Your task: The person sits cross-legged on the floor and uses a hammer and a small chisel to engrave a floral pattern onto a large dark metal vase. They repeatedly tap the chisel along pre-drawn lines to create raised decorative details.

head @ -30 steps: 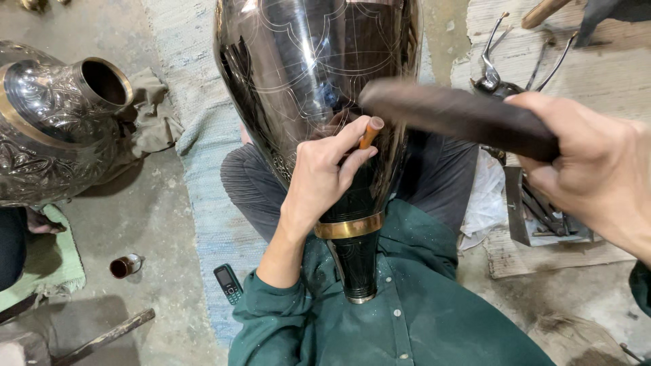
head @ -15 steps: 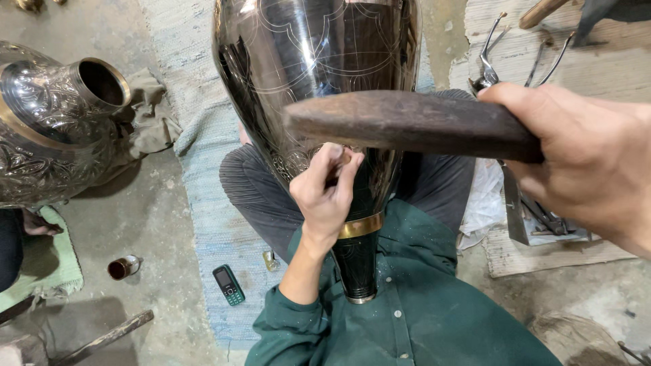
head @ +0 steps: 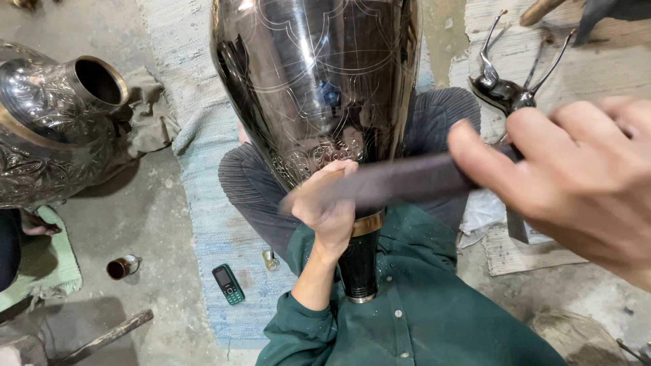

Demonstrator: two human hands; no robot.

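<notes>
The right hand [head: 576,183] is closed around a dark wooden mallet [head: 386,184], blurred above the left hand [head: 330,203], whose fingers pinch a small chisel, mostly hidden, against the engraved dark metal vase [head: 315,81] resting in the lap, over a blue mat [head: 203,203].

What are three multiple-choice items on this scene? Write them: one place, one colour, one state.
1. The phone lies: A on the blue mat; B on a shelf; C in a hand.
2. The shirt is: A red; B green; C white.
3. The right hand is: A open flat; B closed round the dark bar; C on the floor.
Key: 1 A, it rests on the mat's weave beside the leg; 2 B, sleeve and front are dark green; 3 B, its fingers wrap the bar's end.
</notes>
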